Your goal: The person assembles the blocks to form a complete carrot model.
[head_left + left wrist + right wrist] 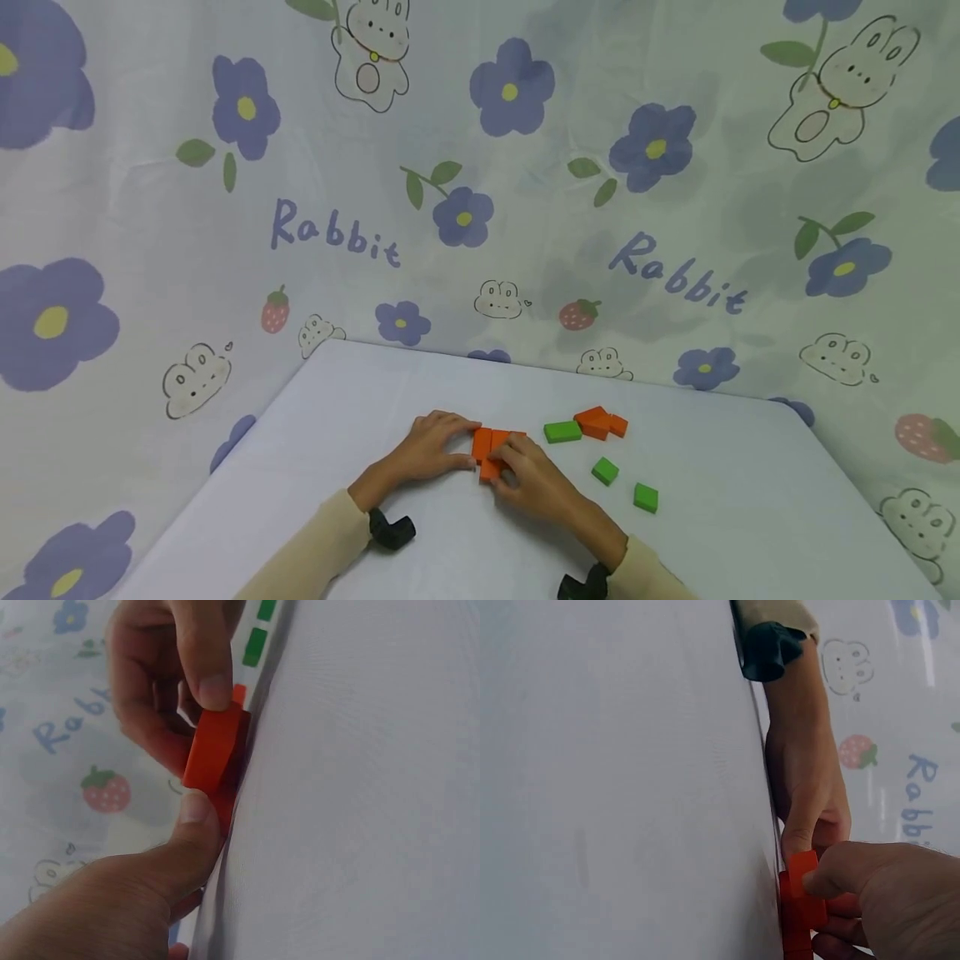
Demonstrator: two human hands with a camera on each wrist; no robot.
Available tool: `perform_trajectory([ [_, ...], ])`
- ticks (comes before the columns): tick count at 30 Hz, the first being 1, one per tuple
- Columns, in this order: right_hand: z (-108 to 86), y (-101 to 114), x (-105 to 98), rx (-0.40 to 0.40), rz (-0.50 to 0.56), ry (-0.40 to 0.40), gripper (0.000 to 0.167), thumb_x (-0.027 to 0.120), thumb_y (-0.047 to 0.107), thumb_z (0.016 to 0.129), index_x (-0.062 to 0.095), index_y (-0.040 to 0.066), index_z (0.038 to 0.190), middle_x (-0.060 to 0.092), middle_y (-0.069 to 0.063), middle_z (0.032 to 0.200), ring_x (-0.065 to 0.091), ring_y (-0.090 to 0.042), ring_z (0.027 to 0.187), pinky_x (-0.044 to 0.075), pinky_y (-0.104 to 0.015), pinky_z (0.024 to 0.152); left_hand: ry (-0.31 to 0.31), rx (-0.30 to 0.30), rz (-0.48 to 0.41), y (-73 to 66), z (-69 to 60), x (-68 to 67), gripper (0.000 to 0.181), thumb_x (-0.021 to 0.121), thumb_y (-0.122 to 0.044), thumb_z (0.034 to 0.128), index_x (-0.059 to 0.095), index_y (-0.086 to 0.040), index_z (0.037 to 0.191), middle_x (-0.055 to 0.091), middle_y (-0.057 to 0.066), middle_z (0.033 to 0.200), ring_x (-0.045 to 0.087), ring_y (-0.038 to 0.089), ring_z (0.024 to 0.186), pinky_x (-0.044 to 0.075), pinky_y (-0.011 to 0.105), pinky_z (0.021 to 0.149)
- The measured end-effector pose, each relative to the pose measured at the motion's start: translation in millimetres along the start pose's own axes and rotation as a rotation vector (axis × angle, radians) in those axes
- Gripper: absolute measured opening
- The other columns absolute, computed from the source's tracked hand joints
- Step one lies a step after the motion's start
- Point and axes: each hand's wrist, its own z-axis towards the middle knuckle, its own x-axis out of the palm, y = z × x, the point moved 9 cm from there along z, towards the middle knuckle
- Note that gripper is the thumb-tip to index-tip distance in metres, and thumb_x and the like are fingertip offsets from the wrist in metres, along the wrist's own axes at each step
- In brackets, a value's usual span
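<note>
On the white table, several orange blocks (482, 444) lie side by side in a close group between both hands. My left hand (431, 446) holds the group's left side, thumb at the near end and a finger at the far end. From the right, my right hand (536, 483) pinches an orange block (490, 469) at the near part of the group. The left wrist view shows that block (212, 750) raised against the others, gripped by the right thumb and a finger. Its near end (802, 864) shows in the right wrist view. The right fingers hide part of the group.
To the right lie a long green block (562, 432), a pointed orange block (594, 422) and a small orange block (618, 426) touching it. Two small green blocks (605, 471) sit nearer. A patterned cloth (525, 167) hangs behind the table (360, 392).
</note>
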Motion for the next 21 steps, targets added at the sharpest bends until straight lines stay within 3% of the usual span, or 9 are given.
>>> perform_trajectory([
  [14,-2.9,5.5,2.6,-0.073,-0.066,-0.071,0.025,0.080,0.021,0.084,0.070,0.014,0.106,0.059,0.003,0.105,0.053,-0.011,0.095,0.050,-0.032,0.088,0.004,0.004,-0.025,-3.8,-1.6,-1.2,0.063,0.072,-0.053,0.0865,0.058,-0.023,0.140,0.060,0.000,0.138,0.048,0.026,0.131,0.034,0.053,0.098],
  [21,-2.3,5.6,2.4,-0.071,-0.101,-0.062,0.023,0.079,0.023,0.085,0.069,0.015,0.104,0.059,0.004,0.106,0.055,-0.011,0.097,0.051,-0.033,0.091,-0.004,0.006,-0.029,-3.7,-0.9,-1.9,0.064,0.071,-0.056,0.0860,0.059,-0.024,0.140,0.061,-0.001,0.138,0.048,0.025,0.131,0.034,0.053,0.098],
])
